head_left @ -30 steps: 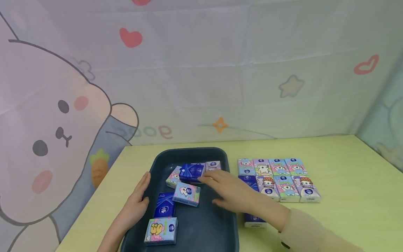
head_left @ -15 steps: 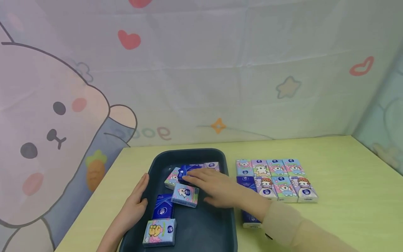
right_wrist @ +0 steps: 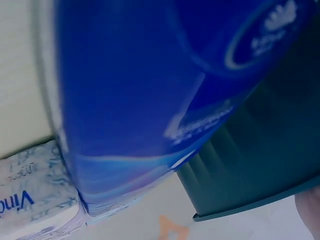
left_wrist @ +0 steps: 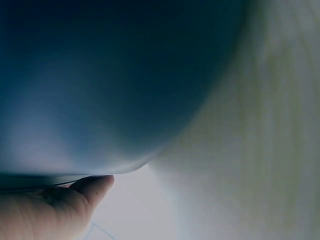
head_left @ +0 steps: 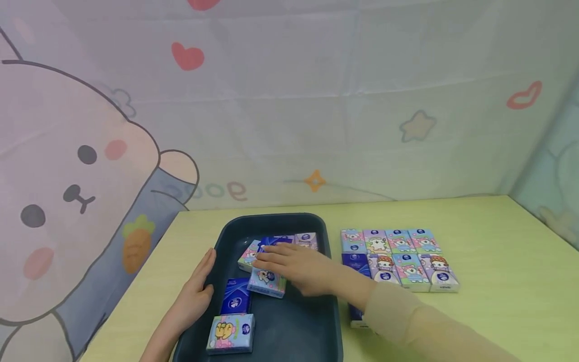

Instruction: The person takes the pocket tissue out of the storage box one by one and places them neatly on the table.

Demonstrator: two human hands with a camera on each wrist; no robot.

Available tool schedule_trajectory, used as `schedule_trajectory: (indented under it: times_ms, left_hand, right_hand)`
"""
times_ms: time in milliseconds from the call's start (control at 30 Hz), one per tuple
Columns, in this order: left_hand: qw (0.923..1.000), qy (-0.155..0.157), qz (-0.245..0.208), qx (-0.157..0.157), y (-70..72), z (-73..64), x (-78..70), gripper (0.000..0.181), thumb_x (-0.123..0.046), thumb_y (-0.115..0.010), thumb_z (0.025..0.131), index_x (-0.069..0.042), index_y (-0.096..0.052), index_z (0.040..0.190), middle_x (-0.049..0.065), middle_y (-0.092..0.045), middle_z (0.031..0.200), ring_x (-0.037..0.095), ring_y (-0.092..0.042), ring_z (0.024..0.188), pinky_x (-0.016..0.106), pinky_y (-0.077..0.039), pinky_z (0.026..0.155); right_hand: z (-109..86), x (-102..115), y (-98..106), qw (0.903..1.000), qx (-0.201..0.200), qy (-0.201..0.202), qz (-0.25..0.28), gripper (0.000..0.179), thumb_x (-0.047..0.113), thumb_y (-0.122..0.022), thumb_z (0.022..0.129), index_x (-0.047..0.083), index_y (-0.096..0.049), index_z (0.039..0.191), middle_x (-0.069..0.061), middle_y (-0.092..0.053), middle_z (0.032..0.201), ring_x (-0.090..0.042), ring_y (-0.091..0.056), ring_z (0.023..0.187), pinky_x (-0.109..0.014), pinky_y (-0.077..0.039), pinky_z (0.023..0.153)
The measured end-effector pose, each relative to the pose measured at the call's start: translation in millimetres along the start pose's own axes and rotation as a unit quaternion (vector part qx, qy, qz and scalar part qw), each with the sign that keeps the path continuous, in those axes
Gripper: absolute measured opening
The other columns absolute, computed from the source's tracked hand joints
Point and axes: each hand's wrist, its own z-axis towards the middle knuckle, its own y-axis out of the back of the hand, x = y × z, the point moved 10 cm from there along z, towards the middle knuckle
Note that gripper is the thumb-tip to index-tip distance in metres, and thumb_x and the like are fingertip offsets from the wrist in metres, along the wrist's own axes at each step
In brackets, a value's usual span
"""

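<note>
- Moved since 0.5 s ago: R hand, a bit further L & nearer the wearer, now partly over the bear pack; tray & L hand approx. same.
- Dk-blue pack, 1 pc: in far half of tray, mostly under R fingers; tilted, prob. because it lies on other packs.
- Bear pack, 1 pc: just nearside of same; far edge hidden by R fingers.
- R hand: fingers roughly straight, laid across both packs; no grip shown, thumb hidden. Reaches in from R, over tray wall.
- Other tray packs, loose & askew, apparently unsorted: pink-green pack, lilac pack, flat blue pack, yellow-print pack.
- Tray, dk, 1 pc: between L hand & pack block.
- L hand: straight fingers flat along tray's outer L side, holding nothing; presumably steadies it. Packs above lie to its R, well apart.
- Pack block, on tabletop R of tray: edges abutting in rows, prob. for neat order; nearest part hidden by R sleeve.
</note>
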Motion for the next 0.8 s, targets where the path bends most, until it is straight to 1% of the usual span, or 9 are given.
schedule_trajectory:
  times_ms: [133,267,400,467,533,667,733,800]
  left_hand:
    - [1.0,-0.003,-0.005,-0.004,-0.4,-0.7,-1.0,0.07,0.012,-0.034,0.09,-0.003,-0.01,0.154,0.018,0.0,0.163,0.043,0.001,0.148,0.065,-0.006,0.116]
    - [0.9999,-0.004,-0.01,-0.006,-0.6,-1.9,-2.2,0.07,0.012,-0.034,0.089,-0.003,-0.011,0.154,0.019,0.0,0.163,0.043,0.002,0.148,0.065,-0.005,0.116]
    - [0.9999,-0.004,-0.012,-0.001,-1.4,-0.6,-2.6,0.07,0.011,-0.034,0.09,-0.003,-0.01,0.154,0.019,0.001,0.162,0.044,0.002,0.148,0.067,-0.005,0.114]
    - [0.9999,-0.005,-0.01,-0.002,-1.4,0.0,-3.0,0.07,0.01,-0.035,0.091,-0.004,-0.01,0.154,0.019,0.001,0.162,0.044,0.002,0.148,0.067,-0.005,0.114]
    - [0.9999,-0.005,-0.008,-0.003,-1.3,0.4,-3.1,0.069,0.01,-0.034,0.091,-0.004,-0.01,0.154,0.019,0.001,0.162,0.044,0.002,0.148,0.066,-0.005,0.115]
    - [0.9999,-0.005,-0.008,-0.004,-1.5,0.6,-2.3,0.069,0.012,-0.034,0.09,-0.003,-0.01,0.154,0.018,0.001,0.163,0.043,0.002,0.148,0.065,-0.005,0.116]
    - [1.0,-0.005,-0.008,-0.002,-2.2,1.4,-1.0,0.07,0.012,-0.034,0.09,-0.002,-0.011,0.154,0.019,0.001,0.162,0.043,0.002,0.148,0.065,-0.005,0.115]
    - [1.0,-0.002,-0.009,0.001,-3.1,2.0,1.0,0.07,0.012,-0.034,0.09,-0.003,-0.01,0.154,0.018,0.001,0.162,0.043,0.002,0.148,0.065,-0.005,0.115]
  right_hand:
    - [4.7,3.0,-5.0,0.9996,0.014,0.019,-0.014,0.095,-0.003,-0.068,0.077,0.022,-0.019,0.155,0.004,-0.028,0.16,-0.016,-0.02,0.15,-0.035,-0.018,0.122]
    - [9.5,5.1,-9.8,0.999,0.03,0.033,-0.006,0.1,-0.001,-0.072,0.075,0.024,-0.018,0.155,0.005,-0.026,0.16,-0.016,-0.02,0.15,-0.035,-0.02,0.122]
    - [10.5,7.9,-11.7,0.9983,0.045,0.038,0.001,0.101,0.0,-0.073,0.074,0.024,-0.018,0.155,0.006,-0.025,0.16,-0.015,-0.02,0.15,-0.036,-0.022,0.122]
    - [10.4,8.6,-11.6,0.9982,0.047,0.037,-0.003,0.098,0.001,-0.073,0.076,0.024,-0.018,0.155,0.006,-0.028,0.159,-0.015,-0.021,0.149,-0.036,-0.023,0.121]
    - [10.6,8.7,-11.8,0.9983,0.044,0.035,-0.017,0.093,0.003,-0.071,0.079,0.025,-0.022,0.154,0.006,-0.033,0.157,-0.015,-0.025,0.148,-0.036,-0.025,0.12]
    - [11.1,10.3,-12.3,0.9978,0.03,0.04,-0.045,0.074,0.004,-0.068,0.08,0.026,-0.039,0.145,0.006,-0.047,0.147,-0.015,-0.033,0.144,-0.039,-0.029,0.119]
    - [11.0,11.6,-13.2,0.9973,0.028,0.041,-0.053,0.067,0.004,-0.066,0.081,0.026,-0.045,0.14,0.007,-0.048,0.145,-0.016,-0.034,0.144,-0.04,-0.03,0.119]
    - [10.9,13.1,-15.0,0.9972,0.039,0.038,-0.052,0.064,0.005,-0.066,0.081,0.026,-0.046,0.138,0.008,-0.045,0.148,-0.016,-0.031,0.146,-0.042,-0.028,0.119]
